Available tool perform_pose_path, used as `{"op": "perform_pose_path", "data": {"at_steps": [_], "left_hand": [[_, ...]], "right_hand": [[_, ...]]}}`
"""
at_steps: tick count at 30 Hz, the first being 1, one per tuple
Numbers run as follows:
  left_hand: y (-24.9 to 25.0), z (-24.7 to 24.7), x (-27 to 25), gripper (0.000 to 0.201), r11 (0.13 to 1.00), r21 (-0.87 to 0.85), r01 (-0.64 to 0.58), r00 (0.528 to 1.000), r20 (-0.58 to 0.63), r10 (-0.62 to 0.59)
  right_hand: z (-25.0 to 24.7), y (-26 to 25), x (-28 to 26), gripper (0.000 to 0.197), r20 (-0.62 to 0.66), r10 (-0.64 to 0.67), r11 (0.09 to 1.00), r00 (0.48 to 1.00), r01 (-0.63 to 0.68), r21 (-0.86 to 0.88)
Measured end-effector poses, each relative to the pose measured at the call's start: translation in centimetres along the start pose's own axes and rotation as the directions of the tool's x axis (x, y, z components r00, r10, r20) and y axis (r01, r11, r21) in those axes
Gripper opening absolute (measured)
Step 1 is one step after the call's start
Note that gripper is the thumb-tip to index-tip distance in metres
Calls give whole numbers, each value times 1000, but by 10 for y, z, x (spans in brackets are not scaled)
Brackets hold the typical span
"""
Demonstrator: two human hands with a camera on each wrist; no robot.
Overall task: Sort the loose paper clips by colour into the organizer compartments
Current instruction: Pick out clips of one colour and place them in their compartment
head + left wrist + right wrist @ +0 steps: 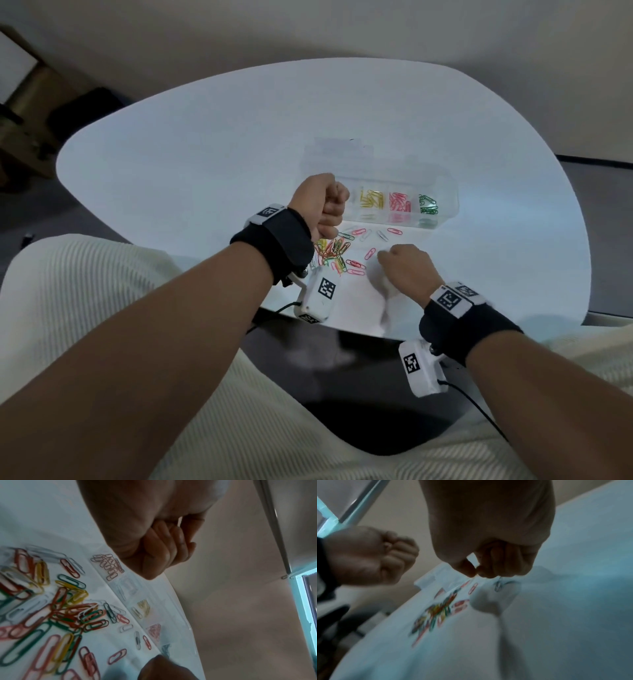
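Left hand (320, 202) is balled into a fist above the clip pile (334, 255), can't tell if it holds anything. Right hand (406, 267), right of the pile, has thumb and forefinger tips (483, 572) pressed together low over the table (205, 154). Organizer (400, 202) sits just behind the pile.

Dim, cool light; blurred wrist views

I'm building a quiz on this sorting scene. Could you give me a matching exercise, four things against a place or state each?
1 left hand
2 right hand
3 green clips
4 mixed pile

A rightmost filled organizer compartment
B low over the table, fingertips pinched
C loose beside the left wrist
D raised fist near the organizer's left end

1-D, 2-B, 3-A, 4-C
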State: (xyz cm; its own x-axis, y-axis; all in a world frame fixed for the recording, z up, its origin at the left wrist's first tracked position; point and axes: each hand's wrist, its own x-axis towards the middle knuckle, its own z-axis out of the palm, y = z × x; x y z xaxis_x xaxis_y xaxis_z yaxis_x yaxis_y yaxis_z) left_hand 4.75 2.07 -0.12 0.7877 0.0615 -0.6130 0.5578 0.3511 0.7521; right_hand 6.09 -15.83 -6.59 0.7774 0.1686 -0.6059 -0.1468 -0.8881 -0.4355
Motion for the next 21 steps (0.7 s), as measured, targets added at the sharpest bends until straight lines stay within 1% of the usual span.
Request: {"op": "perform_pose_path", "data": {"at_steps": [1, 2, 3, 4, 5, 6, 8, 9, 10, 11, 14, 16, 18, 21], "left_hand": [[1, 0, 2, 21, 1000, -7, 26, 1000, -3, -26], [2, 0, 3, 24, 999, -11, 52, 998, -18, -53], [3, 0, 4, 28, 997, -9, 77, 996, -36, -77], [4, 1, 6, 31, 995, 3, 98, 994, -56, -97], [3, 2, 7, 32, 993, 15, 113, 991, -72, -112], [3, 4, 8, 32, 992, 29, 124, 989, -88, -121], [1, 8, 8, 29, 987, 63, 145, 983, -123, -136], [0, 10, 9, 28, 983, 93, 156, 980, -142, -142], [-1, 12, 9, 26, 976, 138, 168, 976, -163, -145], [-2, 14, 9, 25, 963, 201, 179, 972, -187, -142], [2, 20, 9, 26, 893, 418, 169, 969, -236, -73], [8, 23, 11, 29, 851, 506, 139, 972, -233, -21], [14, 25, 15, 29, 861, 487, 146, 972, -232, -34], [23, 29, 20, 23, 928, 330, 175, 969, -224, -103]], "right_hand": [[-4, -1, -1, 28, 52, 13, 971, 999, -25, 237], [-8, -1, -2, 29, 113, 34, 880, 993, -84, 467], [-13, -3, -4, 30, 182, 35, 754, 983, -145, 641], [-19, -5, -5, 30, 248, 5, 636, 969, -195, 747], [-24, -10, -7, 30, 294, -39, 556, 955, -223, 801], [-29, -15, -9, 27, 317, -81, 496, 945, -238, 835], [-38, -26, -10, 21, 318, -135, 392, 938, -244, 887], [-42, -31, -11, 20, 308, -140, 352, 941, -243, 904], [-45, -35, -11, 22, 297, -129, 328, 946, -242, 913], [-48, -38, -10, 26, 286, -101, 327, 953, -239, 914], [-55, -44, -4, 38, 251, -1, 418, 968, -227, 879], [-60, -48, -1, 39, 223, 26, 442, 974, -212, 872], [-66, -55, 1, 39, 193, 26, 420, 981, -186, 888], [-73, -65, 6, 48, 144, 18, 386, 989, -139, 912]]}}
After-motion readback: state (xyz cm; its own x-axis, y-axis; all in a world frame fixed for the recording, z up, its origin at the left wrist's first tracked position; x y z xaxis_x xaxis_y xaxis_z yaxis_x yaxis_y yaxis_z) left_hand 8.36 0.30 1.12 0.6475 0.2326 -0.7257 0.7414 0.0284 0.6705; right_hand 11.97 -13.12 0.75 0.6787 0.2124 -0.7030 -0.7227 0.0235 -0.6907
